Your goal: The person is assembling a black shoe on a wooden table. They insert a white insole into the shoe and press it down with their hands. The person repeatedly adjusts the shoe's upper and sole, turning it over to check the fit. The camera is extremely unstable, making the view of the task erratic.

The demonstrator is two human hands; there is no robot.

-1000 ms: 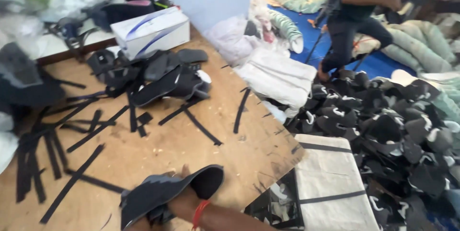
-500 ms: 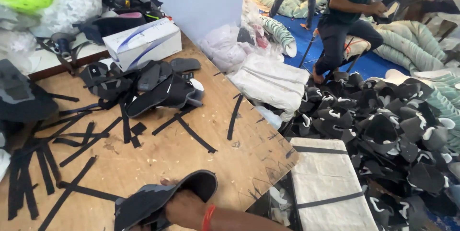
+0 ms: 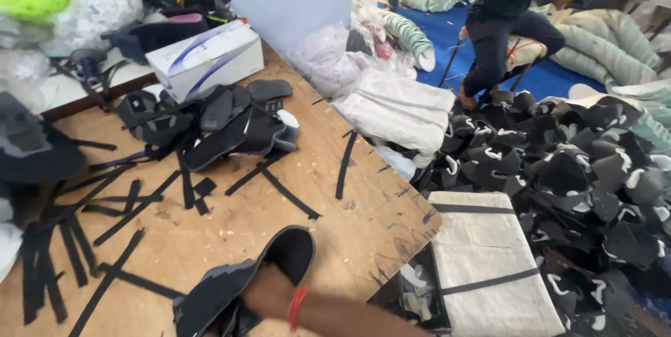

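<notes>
Black foam, cut to the shape of a shoe sole [image 3: 241, 277], lies at the near edge of the plywood bench [image 3: 363, 218], with one hand [image 3: 269, 294] pressed against it from below the frame; a red band circles the wrist, but motion blur hides whether the fingers are closed on the piece or merely resting there, and which hand it is cannot be told. No second hand of the wearer is in view. Thin black strips [image 3: 105, 232] lie scattered across the bench just beside the sole piece, and a careless sweep of the forearm could drag them off the near edge or tangle them under the foam. Farther along, a heap of dark cut parts [image 3: 210, 120] sits against a white cardboard box [image 3: 206, 57]. To the right, a white bundle bound with black straps [image 3: 482, 267] stands just past the bench corner, where a piece nudged sideways might drop into the gap. Beyond that, a large pile of black-and-white shoe uppers [image 3: 559, 162] covers the floor, and a seated person [image 3: 510, 23] works at the far end of the room.
</notes>
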